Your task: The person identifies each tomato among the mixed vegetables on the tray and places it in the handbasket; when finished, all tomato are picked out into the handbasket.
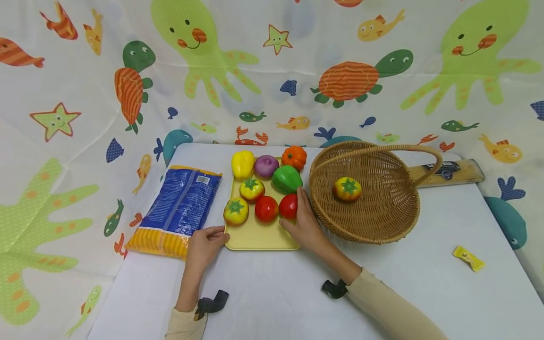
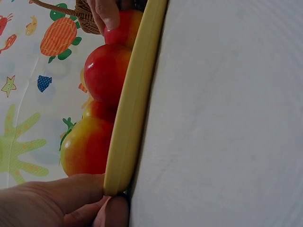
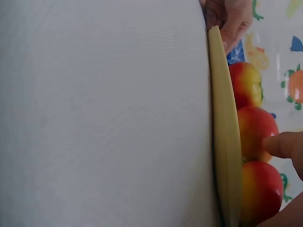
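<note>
A pale yellow tray (image 1: 263, 241) lies on the table. My left hand (image 1: 206, 243) pinches its near left edge, thumb above and a finger below in the left wrist view. My right hand (image 1: 307, 224) holds a red apple (image 1: 288, 206) at the tray's right side, fingers along its right and thumb at its front. Beside that sits another red apple (image 1: 266, 209). The tray also bears two yellow-red tomatoes (image 1: 236, 211), a yellow bell pepper (image 1: 242, 165), a purple onion (image 1: 266, 166), a green bell pepper (image 1: 286, 179) and an orange pumpkin (image 1: 294, 157).
Right of the tray, a wicker basket (image 1: 382, 208) with a tall handle contains one yellow-red tomato (image 1: 347, 189). A wooden bat (image 1: 463, 172) lies behind it. A blue-and-yellow packet (image 1: 178, 203) lies at left, and a small yellow wrapper (image 1: 468, 258) at right. A patterned curtain (image 1: 272, 71) hangs behind.
</note>
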`<action>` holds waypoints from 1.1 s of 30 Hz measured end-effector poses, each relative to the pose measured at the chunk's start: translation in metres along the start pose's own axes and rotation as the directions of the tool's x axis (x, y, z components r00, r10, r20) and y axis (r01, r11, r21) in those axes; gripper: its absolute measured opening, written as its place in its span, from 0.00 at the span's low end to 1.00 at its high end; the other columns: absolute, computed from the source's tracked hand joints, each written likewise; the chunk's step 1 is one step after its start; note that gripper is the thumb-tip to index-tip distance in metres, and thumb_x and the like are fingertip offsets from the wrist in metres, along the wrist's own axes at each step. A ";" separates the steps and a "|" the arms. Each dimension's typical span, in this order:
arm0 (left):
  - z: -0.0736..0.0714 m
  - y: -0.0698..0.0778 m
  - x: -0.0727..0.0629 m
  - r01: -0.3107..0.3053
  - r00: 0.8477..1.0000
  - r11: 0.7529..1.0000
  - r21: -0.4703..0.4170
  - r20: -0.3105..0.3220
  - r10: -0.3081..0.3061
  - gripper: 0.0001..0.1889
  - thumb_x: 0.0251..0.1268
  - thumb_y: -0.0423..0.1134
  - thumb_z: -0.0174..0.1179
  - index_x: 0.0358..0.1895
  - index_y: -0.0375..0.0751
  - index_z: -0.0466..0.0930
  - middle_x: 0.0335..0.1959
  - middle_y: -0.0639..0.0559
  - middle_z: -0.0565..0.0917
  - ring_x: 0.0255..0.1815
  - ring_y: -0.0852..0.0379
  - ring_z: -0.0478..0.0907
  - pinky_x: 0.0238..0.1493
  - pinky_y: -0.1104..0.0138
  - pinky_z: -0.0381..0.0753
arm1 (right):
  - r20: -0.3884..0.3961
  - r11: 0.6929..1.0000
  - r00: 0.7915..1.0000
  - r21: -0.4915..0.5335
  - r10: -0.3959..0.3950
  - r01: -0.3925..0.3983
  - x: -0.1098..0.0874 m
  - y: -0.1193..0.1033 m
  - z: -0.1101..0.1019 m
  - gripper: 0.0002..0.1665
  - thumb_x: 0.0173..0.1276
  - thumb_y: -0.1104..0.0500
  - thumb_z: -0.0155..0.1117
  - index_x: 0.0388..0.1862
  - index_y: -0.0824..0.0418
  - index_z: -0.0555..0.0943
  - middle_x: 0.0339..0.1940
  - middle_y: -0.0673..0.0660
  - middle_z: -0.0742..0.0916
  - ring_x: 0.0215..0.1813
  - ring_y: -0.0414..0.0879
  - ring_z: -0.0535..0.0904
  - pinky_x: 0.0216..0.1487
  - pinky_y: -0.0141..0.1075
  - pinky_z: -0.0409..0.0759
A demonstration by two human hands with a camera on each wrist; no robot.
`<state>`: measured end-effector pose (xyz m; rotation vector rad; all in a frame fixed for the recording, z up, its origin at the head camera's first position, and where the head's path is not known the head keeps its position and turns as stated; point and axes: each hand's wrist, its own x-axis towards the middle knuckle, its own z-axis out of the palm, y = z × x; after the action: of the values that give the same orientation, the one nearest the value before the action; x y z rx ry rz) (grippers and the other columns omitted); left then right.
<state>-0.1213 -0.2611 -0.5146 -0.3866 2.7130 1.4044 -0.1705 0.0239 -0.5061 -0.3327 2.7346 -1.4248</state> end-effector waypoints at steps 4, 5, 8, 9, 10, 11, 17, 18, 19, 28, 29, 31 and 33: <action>0.000 -0.001 0.001 0.002 1.000 1.000 -0.002 0.004 -0.002 0.16 0.61 0.40 0.68 0.50 0.36 0.87 0.34 0.49 0.87 0.34 0.54 0.83 0.38 0.69 0.81 | -0.014 1.000 1.000 0.020 -0.018 0.018 0.002 0.007 0.003 0.59 0.65 0.61 0.71 0.80 0.68 0.40 0.80 0.68 0.48 0.79 0.56 0.45 0.74 0.47 0.50; 0.000 -0.001 0.001 0.002 1.000 1.000 -0.002 0.005 -0.002 0.16 0.61 0.40 0.68 0.50 0.36 0.87 0.34 0.49 0.87 0.34 0.54 0.83 0.38 0.69 0.81 | -0.017 0.999 1.000 0.028 -0.018 0.018 0.003 0.008 0.003 0.58 0.65 0.61 0.70 0.79 0.68 0.40 0.79 0.68 0.49 0.79 0.56 0.45 0.74 0.47 0.50; 0.000 -0.001 0.001 0.005 1.000 1.000 -0.003 0.007 -0.005 0.16 0.61 0.40 0.68 0.50 0.36 0.87 0.34 0.49 0.87 0.34 0.54 0.83 0.38 0.69 0.82 | -0.021 0.999 1.000 0.046 -0.003 0.004 0.004 0.012 0.005 0.57 0.66 0.62 0.70 0.80 0.68 0.41 0.79 0.67 0.51 0.79 0.55 0.47 0.74 0.47 0.51; 0.000 -0.002 0.001 0.006 1.000 1.000 -0.001 0.007 -0.006 0.16 0.61 0.40 0.68 0.50 0.37 0.87 0.34 0.49 0.87 0.34 0.54 0.83 0.38 0.69 0.82 | -0.021 0.999 1.000 0.052 0.002 -0.001 0.005 0.013 0.005 0.57 0.66 0.61 0.69 0.80 0.67 0.42 0.79 0.67 0.51 0.79 0.55 0.47 0.74 0.47 0.51; 0.000 -0.002 0.001 0.007 1.000 1.000 -0.001 0.007 -0.007 0.16 0.61 0.40 0.68 0.50 0.37 0.87 0.34 0.49 0.87 0.34 0.54 0.83 0.38 0.69 0.81 | -0.021 0.998 1.000 0.058 0.010 -0.009 0.005 0.013 0.005 0.57 0.66 0.61 0.69 0.80 0.67 0.42 0.79 0.67 0.51 0.78 0.55 0.48 0.74 0.47 0.51; 0.000 -0.002 0.001 0.007 1.000 1.000 -0.001 0.008 -0.007 0.16 0.61 0.40 0.68 0.50 0.37 0.87 0.34 0.49 0.87 0.34 0.54 0.83 0.38 0.69 0.81 | -0.020 0.998 1.000 0.063 0.017 -0.016 0.005 0.013 0.005 0.56 0.66 0.61 0.69 0.80 0.66 0.42 0.79 0.66 0.52 0.78 0.55 0.49 0.74 0.47 0.52; 0.001 -0.001 0.001 0.005 1.000 1.000 0.004 0.011 -0.005 0.16 0.62 0.40 0.68 0.50 0.37 0.86 0.34 0.50 0.87 0.34 0.54 0.82 0.38 0.69 0.81 | -0.029 0.996 0.999 0.090 0.016 -0.013 0.005 0.012 0.006 0.54 0.66 0.63 0.69 0.79 0.67 0.45 0.77 0.65 0.57 0.75 0.56 0.56 0.72 0.49 0.58; 0.001 -0.001 0.002 0.006 1.000 1.000 0.007 0.011 -0.006 0.16 0.62 0.40 0.68 0.50 0.37 0.86 0.34 0.50 0.87 0.34 0.54 0.82 0.38 0.69 0.81 | -0.031 0.996 0.999 0.094 0.012 -0.009 0.005 0.012 0.006 0.54 0.66 0.63 0.69 0.79 0.67 0.45 0.77 0.65 0.57 0.75 0.56 0.57 0.71 0.49 0.58; 0.001 -0.001 0.002 0.006 1.000 1.000 0.008 0.011 -0.006 0.16 0.62 0.40 0.68 0.50 0.37 0.86 0.34 0.50 0.87 0.34 0.54 0.82 0.38 0.69 0.81 | -0.033 0.995 0.999 0.096 0.009 -0.005 0.005 0.012 0.006 0.54 0.66 0.63 0.69 0.79 0.67 0.45 0.77 0.65 0.58 0.75 0.56 0.58 0.71 0.49 0.59; 0.001 -0.002 0.002 0.012 1.000 1.000 0.005 0.016 -0.012 0.16 0.62 0.40 0.68 0.51 0.37 0.86 0.35 0.50 0.87 0.35 0.54 0.82 0.39 0.69 0.80 | -0.033 0.995 0.999 0.094 0.020 -0.016 0.002 0.012 0.006 0.52 0.67 0.62 0.68 0.79 0.65 0.46 0.76 0.63 0.60 0.73 0.54 0.60 0.70 0.48 0.62; 0.001 -0.002 0.002 0.012 1.000 1.000 0.005 0.015 -0.012 0.16 0.62 0.40 0.68 0.51 0.37 0.86 0.35 0.50 0.87 0.35 0.54 0.82 0.39 0.69 0.80 | -0.034 0.995 0.999 0.095 0.018 -0.015 0.001 0.012 0.006 0.52 0.67 0.62 0.68 0.79 0.66 0.46 0.75 0.63 0.60 0.73 0.55 0.60 0.70 0.49 0.62; 0.001 -0.002 0.002 0.011 1.000 1.000 0.007 0.012 -0.011 0.16 0.62 0.40 0.68 0.51 0.37 0.86 0.35 0.50 0.87 0.35 0.54 0.82 0.39 0.69 0.80 | -0.036 0.996 0.999 0.090 0.023 -0.020 0.000 0.011 0.006 0.52 0.67 0.62 0.69 0.79 0.65 0.47 0.75 0.63 0.61 0.73 0.54 0.60 0.70 0.48 0.62; 0.001 -0.003 0.002 0.009 1.000 1.000 0.008 0.009 -0.009 0.16 0.62 0.41 0.68 0.50 0.37 0.86 0.35 0.50 0.87 0.35 0.54 0.82 0.39 0.69 0.81 | -0.040 0.996 0.999 0.085 0.026 -0.023 -0.001 0.010 0.006 0.52 0.66 0.62 0.69 0.79 0.65 0.47 0.75 0.63 0.61 0.73 0.54 0.61 0.70 0.48 0.62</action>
<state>-0.1230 -0.2619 -0.5177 -0.3909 2.7058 1.3894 -0.1700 0.0252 -0.5178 -0.2677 2.6897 -1.5529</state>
